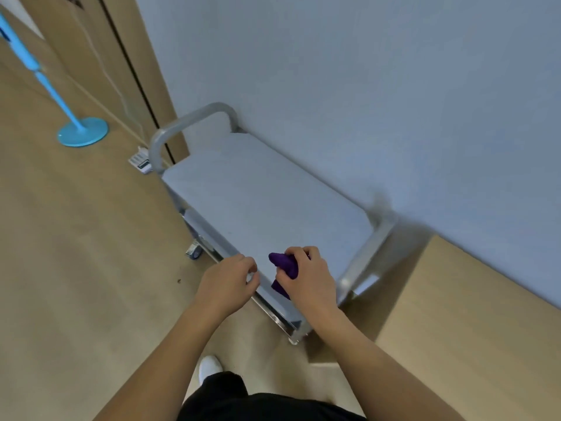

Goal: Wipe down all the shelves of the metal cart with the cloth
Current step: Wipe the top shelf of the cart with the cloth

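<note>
Cloth [285, 264], one purple wad, is clutched in the right hand [306, 281] over one metal cart [243, 189]; left hand [227, 281] grips its rim.

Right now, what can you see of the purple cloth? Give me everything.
The purple cloth is dark, soft-looking fabric, bunched in the right hand, whose fingers curl round it. One rounded fold sticks out from the grip; another part hangs below the hand. It is over the near edge of the top shelf of the metal cart; contact with the shelf is unclear.

light: even, soft, cool | shadows: faint | blur: right cart handle [368, 238] | edges: wide-angle bend
</note>
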`<state>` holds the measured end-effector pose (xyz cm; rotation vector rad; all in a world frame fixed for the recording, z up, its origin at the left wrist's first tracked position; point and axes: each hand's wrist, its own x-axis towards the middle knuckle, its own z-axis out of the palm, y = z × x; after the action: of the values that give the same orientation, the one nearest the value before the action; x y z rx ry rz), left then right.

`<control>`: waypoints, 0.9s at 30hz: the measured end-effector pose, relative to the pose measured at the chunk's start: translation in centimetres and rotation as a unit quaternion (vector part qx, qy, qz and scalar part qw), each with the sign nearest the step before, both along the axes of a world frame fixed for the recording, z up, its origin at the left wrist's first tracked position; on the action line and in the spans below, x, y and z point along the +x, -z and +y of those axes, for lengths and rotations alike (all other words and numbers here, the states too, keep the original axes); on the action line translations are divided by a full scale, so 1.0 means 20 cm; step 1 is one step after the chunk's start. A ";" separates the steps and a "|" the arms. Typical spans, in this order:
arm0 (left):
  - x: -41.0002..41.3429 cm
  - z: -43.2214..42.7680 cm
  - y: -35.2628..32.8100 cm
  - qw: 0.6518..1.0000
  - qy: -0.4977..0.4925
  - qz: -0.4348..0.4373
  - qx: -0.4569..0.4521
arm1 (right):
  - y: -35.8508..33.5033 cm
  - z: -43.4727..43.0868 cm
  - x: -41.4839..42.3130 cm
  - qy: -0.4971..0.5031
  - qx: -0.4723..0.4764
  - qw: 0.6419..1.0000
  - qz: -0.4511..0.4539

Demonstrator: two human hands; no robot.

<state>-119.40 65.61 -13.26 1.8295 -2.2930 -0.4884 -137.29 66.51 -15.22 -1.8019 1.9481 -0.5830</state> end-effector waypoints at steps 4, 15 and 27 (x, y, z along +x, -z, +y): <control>0.43 -0.14 -0.02 0.999 -0.036 -0.010 0.002 | 0.00 -0.19 0.42 -0.031 0.000 1.000 -0.007; 1.07 -0.56 0.02 0.999 -0.042 0.005 0.000 | -0.01 -0.69 1.12 -0.058 0.018 0.998 0.010; 1.31 -1.41 0.17 1.000 0.010 -0.006 0.008 | 0.33 -1.43 1.42 0.004 0.105 0.994 0.025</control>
<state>-93.26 37.50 -16.68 1.8223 -2.3251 -0.5003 -108.94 37.92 -21.81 -1.6931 1.9697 -0.3237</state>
